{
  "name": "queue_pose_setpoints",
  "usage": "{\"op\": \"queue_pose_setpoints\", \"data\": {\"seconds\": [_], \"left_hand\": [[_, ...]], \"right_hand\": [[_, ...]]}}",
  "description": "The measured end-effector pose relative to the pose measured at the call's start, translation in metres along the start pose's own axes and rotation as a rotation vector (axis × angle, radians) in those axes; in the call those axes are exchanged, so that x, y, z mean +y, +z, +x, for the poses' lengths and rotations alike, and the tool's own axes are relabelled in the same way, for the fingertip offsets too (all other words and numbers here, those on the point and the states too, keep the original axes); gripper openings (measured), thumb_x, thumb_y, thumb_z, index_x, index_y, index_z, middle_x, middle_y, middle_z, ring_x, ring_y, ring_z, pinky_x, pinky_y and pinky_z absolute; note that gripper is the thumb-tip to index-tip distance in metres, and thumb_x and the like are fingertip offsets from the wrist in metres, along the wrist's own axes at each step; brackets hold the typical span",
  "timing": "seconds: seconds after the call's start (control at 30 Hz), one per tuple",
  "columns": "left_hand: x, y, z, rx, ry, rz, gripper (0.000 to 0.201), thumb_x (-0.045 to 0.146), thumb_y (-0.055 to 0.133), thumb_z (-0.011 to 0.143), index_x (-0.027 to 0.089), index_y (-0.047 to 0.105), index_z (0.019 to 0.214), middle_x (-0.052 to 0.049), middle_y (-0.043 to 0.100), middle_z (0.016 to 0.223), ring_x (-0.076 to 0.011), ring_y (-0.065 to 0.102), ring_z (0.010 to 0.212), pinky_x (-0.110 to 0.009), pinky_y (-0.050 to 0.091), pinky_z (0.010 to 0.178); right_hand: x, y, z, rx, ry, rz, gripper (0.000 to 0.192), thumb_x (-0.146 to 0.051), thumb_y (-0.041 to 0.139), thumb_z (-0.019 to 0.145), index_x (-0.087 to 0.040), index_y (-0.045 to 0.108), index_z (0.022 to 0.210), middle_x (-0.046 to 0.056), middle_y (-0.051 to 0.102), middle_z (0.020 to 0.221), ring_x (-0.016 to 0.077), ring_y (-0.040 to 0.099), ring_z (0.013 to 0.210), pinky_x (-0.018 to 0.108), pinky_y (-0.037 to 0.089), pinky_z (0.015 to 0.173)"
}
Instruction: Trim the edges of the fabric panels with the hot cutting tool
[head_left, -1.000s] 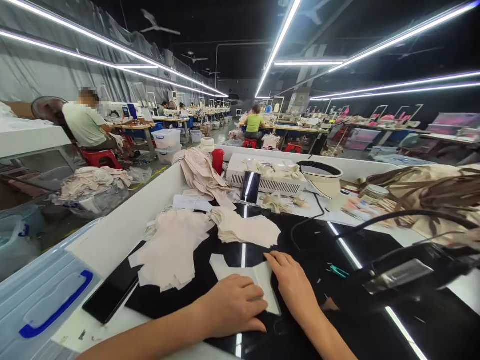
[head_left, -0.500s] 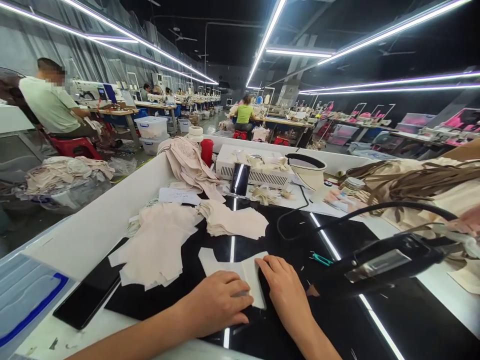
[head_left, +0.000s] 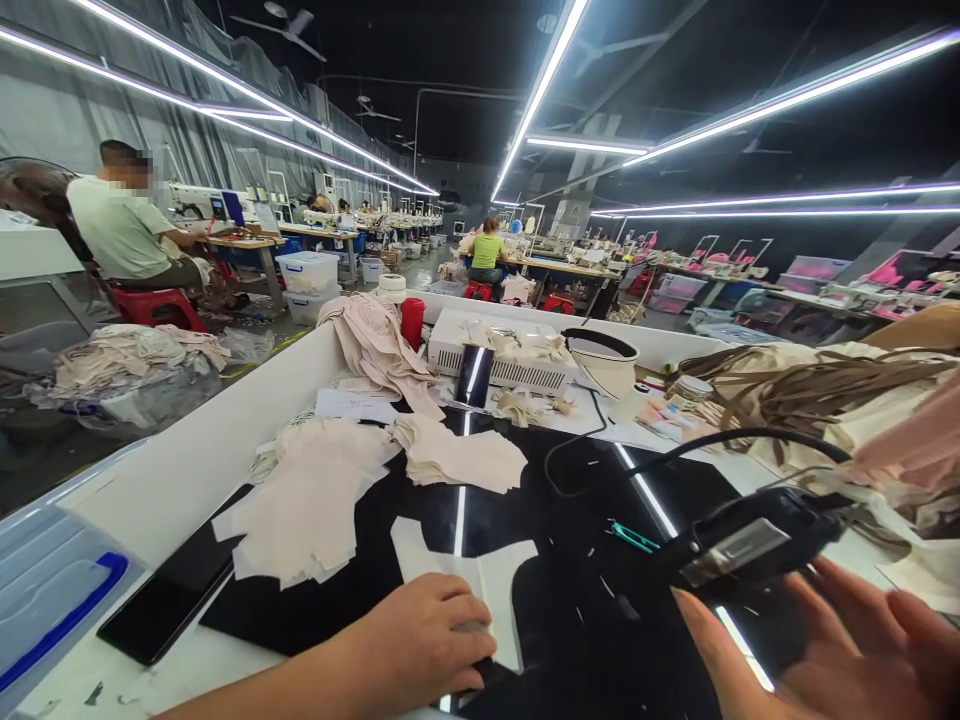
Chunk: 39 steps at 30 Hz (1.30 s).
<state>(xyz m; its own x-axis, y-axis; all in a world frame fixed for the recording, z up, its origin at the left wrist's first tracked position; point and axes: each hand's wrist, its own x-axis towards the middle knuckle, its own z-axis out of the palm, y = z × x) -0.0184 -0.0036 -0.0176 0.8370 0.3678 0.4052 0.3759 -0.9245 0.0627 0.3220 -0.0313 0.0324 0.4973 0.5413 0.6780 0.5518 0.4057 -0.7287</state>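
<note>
Fabric piece [head_left: 480,580]: lies flat on your black desk [head_left: 585,500].
Left hand [head_left: 427,640]: palm pressing it, grasping nothing.
Right hand [head_left: 825,650]: spread open beneath the black tool [head_left: 750,540].
Next: likely closing on that tool, squarely.

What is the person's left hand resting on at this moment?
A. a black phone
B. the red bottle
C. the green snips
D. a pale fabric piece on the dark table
D: the left hand lies flat on the pale fabric piece spread on the glossy dark table, while the right hand is open beside the black corded tool.
</note>
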Motion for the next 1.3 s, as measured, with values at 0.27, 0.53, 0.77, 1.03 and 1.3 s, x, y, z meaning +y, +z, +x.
{"op": "queue_pose_setpoints", "data": {"seconds": [0.27,0.53,0.77,1.03,1.3], "left_hand": [[0.004,-0.001,0.007,-0.051,0.003,-0.049,0.023,0.038,0.086,0.108,0.020,0.071,0.112,-0.001,0.082,0.125,-0.0173,0.078,0.111,-0.031,0.057,0.114],[0.010,0.013,0.008,-0.034,0.006,-0.030,0.024,0.032,0.090,0.103,0.018,0.070,0.104,-0.001,0.082,0.108,-0.0186,0.078,0.103,-0.032,0.061,0.098],[0.015,-0.006,0.003,-0.029,-0.023,-0.060,0.012,0.024,0.078,0.111,0.017,0.069,0.115,-0.004,0.080,0.112,-0.0203,0.076,0.105,-0.034,0.061,0.099],[0.019,0.003,0.015,-0.027,0.056,-0.019,0.009,0.022,0.071,0.114,0.016,0.068,0.108,-0.005,0.076,0.104,-0.0217,0.074,0.100,-0.036,0.062,0.096],[0.024,0.009,0.029,-0.033,0.132,0.085,0.027,0.006,0.058,0.114,0.017,0.069,0.092,-0.003,0.072,0.091,-0.0192,0.069,0.085,-0.032,0.061,0.083]], "right_hand": [[-0.049,0.043,0.010,-0.264,0.391,0.183,0.082,-0.060,0.089,0.089,-0.031,0.057,0.159,0.006,0.081,0.124,0.0290,0.082,0.103,0.055,0.064,0.107],[-0.051,0.061,0.011,-0.220,0.305,0.342,0.060,-0.045,0.095,0.086,-0.027,0.067,0.136,-0.001,0.078,0.098,0.0214,0.077,0.081,0.044,0.068,0.084],[-0.070,0.061,-0.011,-0.262,0.215,0.509,0.042,-0.036,0.095,0.089,-0.028,0.061,0.111,-0.003,0.075,0.091,0.0170,0.072,0.070,0.036,0.064,0.067],[-0.089,0.056,-0.038,-0.329,0.197,0.686,0.044,-0.049,0.091,0.096,-0.033,0.061,0.123,-0.005,0.068,0.085,0.0161,0.068,0.063,0.032,0.063,0.058],[-0.091,0.058,-0.045,-0.315,0.206,0.725,0.043,-0.047,0.091,0.097,-0.031,0.061,0.123,-0.005,0.069,0.085,0.0154,0.070,0.063,0.031,0.064,0.058]]}}
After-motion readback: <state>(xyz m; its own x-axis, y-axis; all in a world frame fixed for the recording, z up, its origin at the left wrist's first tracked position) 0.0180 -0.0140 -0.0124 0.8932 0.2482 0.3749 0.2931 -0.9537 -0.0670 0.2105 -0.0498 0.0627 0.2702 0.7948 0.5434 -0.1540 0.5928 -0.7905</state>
